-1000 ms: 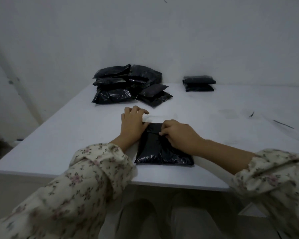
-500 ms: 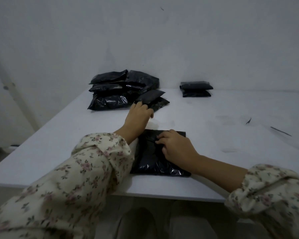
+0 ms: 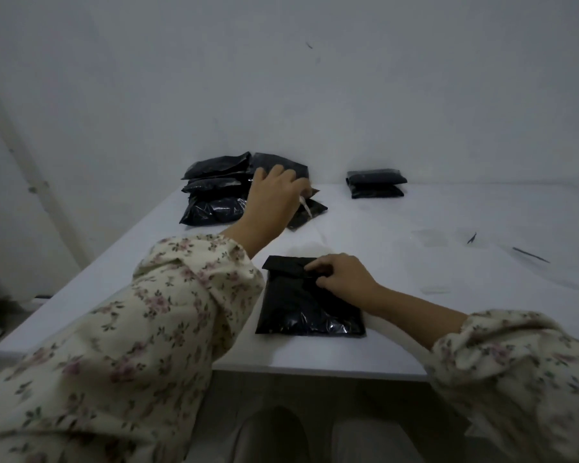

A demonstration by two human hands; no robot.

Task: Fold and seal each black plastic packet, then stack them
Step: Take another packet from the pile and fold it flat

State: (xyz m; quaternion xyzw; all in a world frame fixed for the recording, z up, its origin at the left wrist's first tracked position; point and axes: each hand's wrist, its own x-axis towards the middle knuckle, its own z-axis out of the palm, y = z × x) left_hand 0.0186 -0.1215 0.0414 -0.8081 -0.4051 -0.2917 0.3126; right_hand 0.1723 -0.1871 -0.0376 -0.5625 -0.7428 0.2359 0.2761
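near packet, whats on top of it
Only the right hand, fingers bent on the folded top flap of the near packet. The flap part under that hand is hidden.

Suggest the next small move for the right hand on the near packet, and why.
Probably slide the right hand leftward along the folded flap of the near packet to press it shut: it pinches only the flap's right end, while the left hand, pinching a pale strip, is away over the pile.

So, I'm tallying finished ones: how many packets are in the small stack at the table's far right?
2: the top packet lies on the lower packet, near the wall. Another could be hidden behind them.
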